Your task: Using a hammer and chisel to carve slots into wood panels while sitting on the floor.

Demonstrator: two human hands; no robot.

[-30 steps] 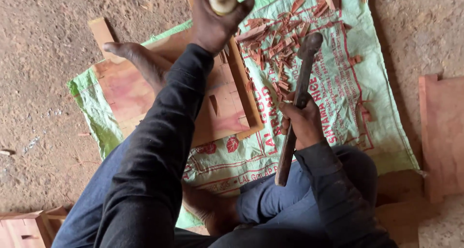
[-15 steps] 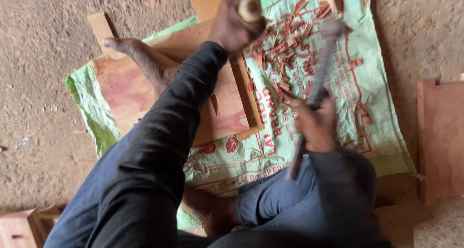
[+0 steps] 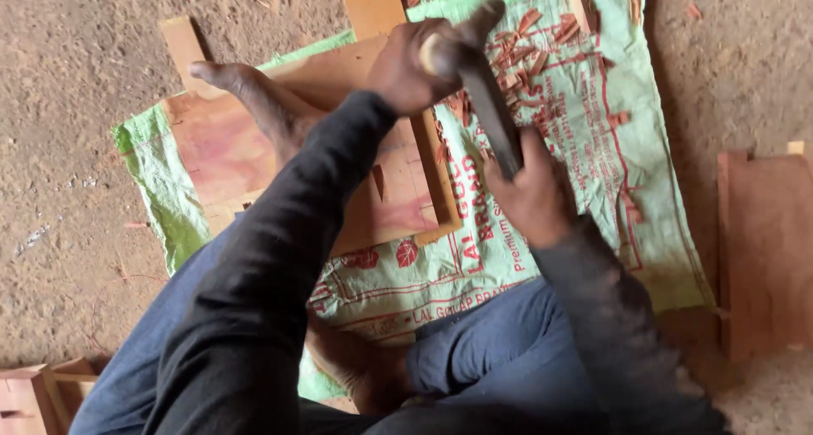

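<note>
Head view: person seated on the ground, looking down at both hands over a wooden panel (image 3: 254, 155)
Left hand: left hand (image 3: 406, 66) wrapped tight around a pale round tool handle (image 3: 432, 55), far centre of the scene; the blade end is hidden, so what kind of tool it is I cannot tell
Right hand: right hand (image 3: 533, 193) clenched on the dark shaft of a hammer (image 3: 483, 79); the hammer head sits at the top of the pale handle, touching or just above it; motion blur prevents a firmer reading
Workpiece: wooden panel lies flat on a green printed sack (image 3: 576, 181); a lighter wooden frame strip (image 3: 436, 181) runs along its right edge
Hold-down: bare foot (image 3: 246, 96) rests on the left part of the panel and pins it
Technique: judged from the grips, keep the pale handle steady and in line with the hammer; strike squarely on its end; keep the foot planted so the panel does not shift
Surroundings: reddish wood chips (image 3: 517, 37) scattered on the far part of the sack; a second wooden board (image 3: 762, 249) on the dirt at right; wooden pieces (image 3: 34, 393) at near left
Obstructions: left forearm and sleeve (image 3: 288, 257) cover the cutting point; chips lie close to the work area
</note>
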